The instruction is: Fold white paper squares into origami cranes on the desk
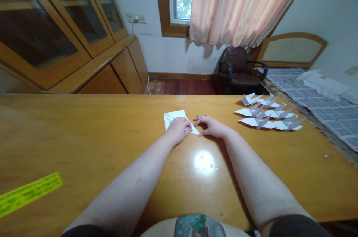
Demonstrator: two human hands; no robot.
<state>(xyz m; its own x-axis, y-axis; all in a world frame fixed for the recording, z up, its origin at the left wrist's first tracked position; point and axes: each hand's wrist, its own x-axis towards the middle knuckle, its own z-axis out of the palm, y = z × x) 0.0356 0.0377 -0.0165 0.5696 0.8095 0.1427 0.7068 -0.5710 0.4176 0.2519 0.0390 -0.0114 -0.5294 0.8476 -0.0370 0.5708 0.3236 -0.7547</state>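
**Pressing a fold in white paper**

A white paper [173, 116], part folded with creases showing, lies flat near the middle of the table [84, 136], just ahead of the person. The left hand [179, 129] lies on its near edge, fingers curled under. Whether they pinch a flap or only press down is hidden by the knuckles. The right hand [211, 126] rests just beside it, fingers loosely spread and low. Its fingertips [199, 133] touch the paper's pointed right corner and grasp nothing.

By the pose, this looks like a crease being held down and flattened, one hand anchoring, the other at the tip. A further fold would call for edges matched cleanly before pressure is put on, as the sheet could slide on the glossy wood.

To the right, well apart, a cluster of folded figures [268, 116] sits in rows. A yellow strip [28, 194] lies at the near left edge.
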